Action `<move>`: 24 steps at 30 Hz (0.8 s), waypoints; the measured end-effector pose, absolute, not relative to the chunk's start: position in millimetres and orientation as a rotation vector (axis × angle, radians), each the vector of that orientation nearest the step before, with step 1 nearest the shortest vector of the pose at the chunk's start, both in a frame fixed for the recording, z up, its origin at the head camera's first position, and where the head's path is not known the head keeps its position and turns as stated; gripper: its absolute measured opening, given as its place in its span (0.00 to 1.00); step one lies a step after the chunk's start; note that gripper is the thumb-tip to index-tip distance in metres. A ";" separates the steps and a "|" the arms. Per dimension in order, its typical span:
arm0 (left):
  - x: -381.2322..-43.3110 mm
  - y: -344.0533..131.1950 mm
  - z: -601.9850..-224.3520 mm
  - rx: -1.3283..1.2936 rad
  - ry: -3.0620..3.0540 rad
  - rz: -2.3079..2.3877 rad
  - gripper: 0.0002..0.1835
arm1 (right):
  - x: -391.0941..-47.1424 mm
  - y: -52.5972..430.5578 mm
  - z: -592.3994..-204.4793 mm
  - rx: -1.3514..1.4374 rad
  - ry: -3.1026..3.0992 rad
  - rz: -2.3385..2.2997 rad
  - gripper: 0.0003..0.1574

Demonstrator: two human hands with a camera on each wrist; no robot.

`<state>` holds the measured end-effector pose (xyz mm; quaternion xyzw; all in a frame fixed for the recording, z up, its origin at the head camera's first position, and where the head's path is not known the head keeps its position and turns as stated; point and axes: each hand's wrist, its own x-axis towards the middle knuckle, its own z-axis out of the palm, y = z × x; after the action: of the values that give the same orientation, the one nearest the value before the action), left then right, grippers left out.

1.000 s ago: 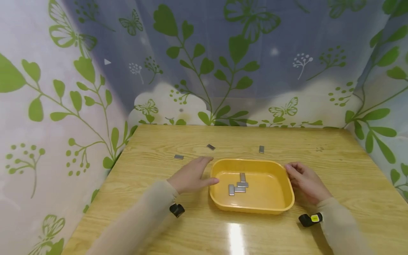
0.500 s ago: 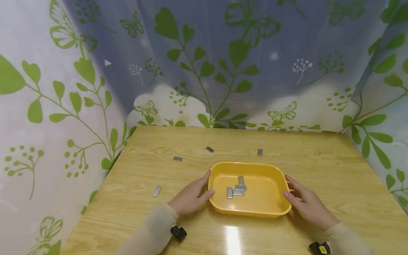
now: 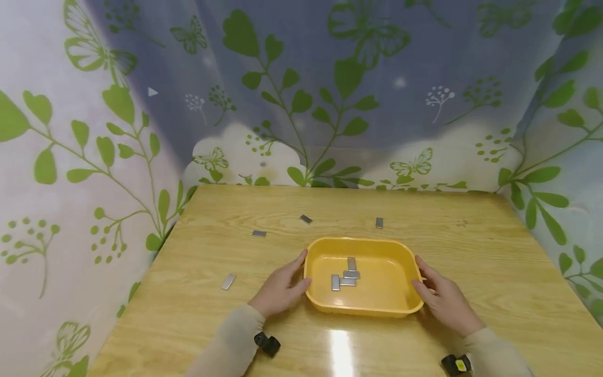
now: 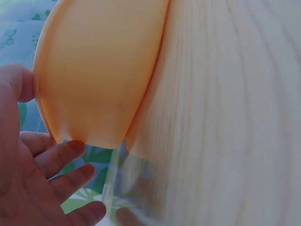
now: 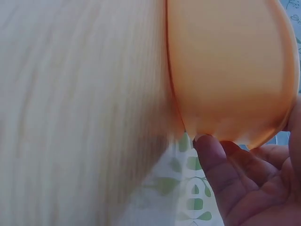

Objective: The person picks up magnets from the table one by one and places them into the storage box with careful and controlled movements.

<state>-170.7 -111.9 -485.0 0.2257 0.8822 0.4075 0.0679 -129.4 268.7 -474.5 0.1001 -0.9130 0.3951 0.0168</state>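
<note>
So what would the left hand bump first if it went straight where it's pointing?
The tray. The left hand's thumb touches it, so nothing seems to be in between.

Tub [image 3: 377, 296]: yellow plastic by its look, smooth, soft sheen on the floor. Small bars [image 3: 352, 274]: metal-looking, smooth, faintly shiny. Table [image 3: 165, 314] – wood grain, glossy enough to throw back a bright streak. Curtain [image 3: 301, 125]: printed cloth, matt. Sleeves [image 3: 231, 337] – plain matt cloth.
</note>
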 end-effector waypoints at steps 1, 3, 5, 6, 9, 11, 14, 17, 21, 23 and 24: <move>-171.2 -111.9 -486.4 0.672 2.653 1.246 0.35 | -129.7 268.4 -474.5 0.306 -2.840 1.230 0.38; -172.2 -111.9 -489.2 0.661 2.646 1.274 0.35 | -129.7 267.7 -474.1 0.295 -2.846 1.223 0.38; -172.9 -112.3 -491.5 0.651 2.632 1.306 0.35 | -129.5 267.2 -474.0 0.286 -2.849 1.214 0.38; -173.4 -112.5 -492.4 0.652 2.628 1.319 0.35 | -129.4 266.9 -473.7 0.283 -2.851 1.209 0.38; -175.0 -112.9 -492.9 0.660 2.613 1.358 0.36 | -128.9 266.4 -472.8 0.269 -2.853 1.193 0.38; -174.6 -113.4 -494.2 0.668 2.610 1.378 0.36 | -128.2 266.0 -473.4 0.255 -2.859 1.188 0.38; -174.7 -113.7 -494.8 0.689 2.610 1.405 0.36 | -127.6 265.5 -473.3 0.247 -2.860 1.170 0.37; -175.1 -113.5 -495.1 0.706 2.610 1.431 0.35 | -127.0 265.0 -472.6 0.243 -2.860 1.151 0.37; -175.1 -114.5 -495.2 0.742 2.611 1.463 0.36 | -125.9 263.2 -471.5 0.242 -2.850 1.144 0.37; -175.7 -115.9 -496.3 0.763 2.614 1.485 0.36 | -125.6 261.5 -471.3 0.247 -2.841 1.152 0.37; -176.3 -116.7 -496.7 0.764 2.616 1.495 0.35 | -125.8 260.5 -471.5 0.249 -2.838 1.152 0.37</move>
<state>-176.3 -116.7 -496.7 0.2456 0.8415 0.4809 0.0168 -125.8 260.5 -471.5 0.0808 -0.9230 0.3746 0.0345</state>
